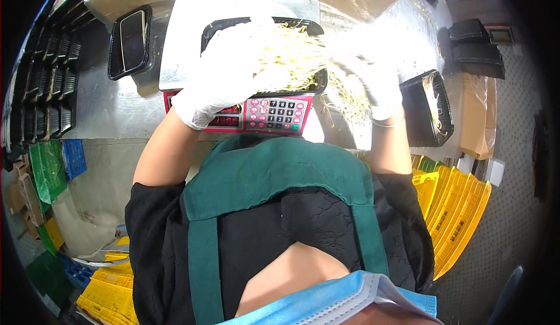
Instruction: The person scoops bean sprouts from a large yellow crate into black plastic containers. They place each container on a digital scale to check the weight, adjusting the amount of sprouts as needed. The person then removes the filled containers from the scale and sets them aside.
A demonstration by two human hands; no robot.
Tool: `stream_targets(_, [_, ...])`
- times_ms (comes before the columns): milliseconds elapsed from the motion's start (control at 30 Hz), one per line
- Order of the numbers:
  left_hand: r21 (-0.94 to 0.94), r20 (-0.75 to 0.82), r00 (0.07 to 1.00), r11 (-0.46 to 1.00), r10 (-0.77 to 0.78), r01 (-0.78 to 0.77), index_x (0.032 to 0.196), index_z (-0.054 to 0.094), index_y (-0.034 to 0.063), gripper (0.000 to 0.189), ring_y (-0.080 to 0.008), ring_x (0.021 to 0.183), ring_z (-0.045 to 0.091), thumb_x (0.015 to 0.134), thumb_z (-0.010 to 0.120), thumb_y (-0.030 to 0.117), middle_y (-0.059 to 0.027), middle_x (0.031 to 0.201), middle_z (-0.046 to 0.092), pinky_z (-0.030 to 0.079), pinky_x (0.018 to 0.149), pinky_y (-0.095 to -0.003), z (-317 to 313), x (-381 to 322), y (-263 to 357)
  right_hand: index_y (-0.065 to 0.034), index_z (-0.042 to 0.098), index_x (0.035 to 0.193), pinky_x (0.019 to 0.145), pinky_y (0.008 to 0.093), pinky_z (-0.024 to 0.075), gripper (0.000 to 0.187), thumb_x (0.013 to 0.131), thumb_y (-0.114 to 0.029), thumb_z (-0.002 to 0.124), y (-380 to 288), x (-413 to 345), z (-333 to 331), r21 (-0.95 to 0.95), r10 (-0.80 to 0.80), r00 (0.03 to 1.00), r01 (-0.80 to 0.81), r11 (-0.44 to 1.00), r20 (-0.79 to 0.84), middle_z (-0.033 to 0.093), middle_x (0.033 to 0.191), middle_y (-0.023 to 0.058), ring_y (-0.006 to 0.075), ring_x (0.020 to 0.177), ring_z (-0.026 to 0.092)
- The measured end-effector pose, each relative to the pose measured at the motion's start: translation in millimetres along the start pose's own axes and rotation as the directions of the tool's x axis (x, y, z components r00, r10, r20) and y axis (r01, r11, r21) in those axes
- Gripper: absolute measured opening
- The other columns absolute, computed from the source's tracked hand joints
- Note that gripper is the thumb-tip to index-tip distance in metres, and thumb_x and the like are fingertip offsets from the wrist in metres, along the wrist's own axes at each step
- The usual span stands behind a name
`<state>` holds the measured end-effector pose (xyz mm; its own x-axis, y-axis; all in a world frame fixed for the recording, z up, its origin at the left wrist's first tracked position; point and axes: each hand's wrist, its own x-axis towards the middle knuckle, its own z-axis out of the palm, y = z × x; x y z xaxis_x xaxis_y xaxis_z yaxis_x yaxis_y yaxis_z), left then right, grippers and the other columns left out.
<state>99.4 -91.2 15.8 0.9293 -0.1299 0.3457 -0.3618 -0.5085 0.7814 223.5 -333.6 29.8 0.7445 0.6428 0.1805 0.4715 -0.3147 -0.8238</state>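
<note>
My left hand (232, 69), in a white glove, is cupped around the left side of a heap of pale yellow bean sprouts (291, 56). The sprouts lie in a black plastic tray (321, 84) on the bright platform of a red digital scale (306, 117). My right hand (378, 80), also gloved, is at the right of the tray, its fingertips near the sprouts' edge. Glare and blur hide whether it grips any. Loose sprouts (348, 99) lie below its fingers on the metal table (118, 119).
An empty black tray (127, 42) sits left of the scale. Stacked black trays (57, 75) line the far left. Another black tray (426, 110) with some sprouts is tilted at right, beside a cardboard box (479, 115). Yellow crates (457, 220) stand below the right edge.
</note>
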Motion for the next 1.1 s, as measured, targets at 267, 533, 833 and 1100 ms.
stream_targets(267, [0.344,0.037,0.998,0.938,-0.043,0.027,0.117,0.054,-0.0029,0.036,-0.0207,0.098,0.059,0.087,0.059,0.017,-0.0128,0.113,0.061,0.048,0.084,-0.0321,-22.6,-13.2,-6.2,0.0080,0.062,0.105,0.078,0.0244,0.0484,0.030,0.084,-0.013,0.065,17.8,-76.6,-152.9,0.198,0.111,0.716,0.038,0.980,-0.689,0.067,0.094,0.0129,0.0167,0.086,0.062])
stream_targets(533, [0.027,-0.287,0.920,0.958,-0.266,0.286,0.133,0.036,0.0003,0.071,-0.0205,0.118,0.040,0.077,0.074,0.022,-0.0147,0.129,0.043,0.031,0.100,-0.0326,-76.1,-65.9,3.7,-0.0009,0.061,0.116,0.077,0.0244,0.0447,0.039,0.081,-0.019,0.065,25.5,-114.2,-189.3,-0.397,0.298,0.742,-0.600,0.695,-0.600,0.066,0.103,0.0087,0.0130,0.084,0.058])
stream_targets(833, [-0.487,-0.063,0.989,0.869,-0.134,0.087,0.128,0.045,-0.0014,0.058,-0.0241,0.115,0.051,0.078,0.069,0.014,-0.0143,0.125,0.053,0.043,0.097,-0.0363,-12.7,-32.0,-9.0,-0.0017,0.048,0.128,0.107,0.0363,0.0292,0.044,0.090,-0.023,0.052,-36.0,15.5,60.9,-0.193,-0.258,0.966,0.252,0.948,-0.005,0.043,0.135,0.0184,0.0302,0.127,0.038])
stream_targets(1100, [0.056,-0.005,0.999,0.997,-0.043,0.043,0.128,0.048,0.0032,0.053,-0.0298,0.116,0.049,0.082,0.063,0.024,-0.0144,0.126,0.052,0.037,0.100,-0.0406,-11.8,-16.1,-13.4,-0.0074,0.056,0.119,0.092,0.0422,0.0435,0.037,0.090,-0.030,0.047,-76.6,36.3,55.9,-0.527,-0.168,0.915,0.353,0.773,0.366,0.055,0.120,0.0167,0.0324,0.106,0.055])
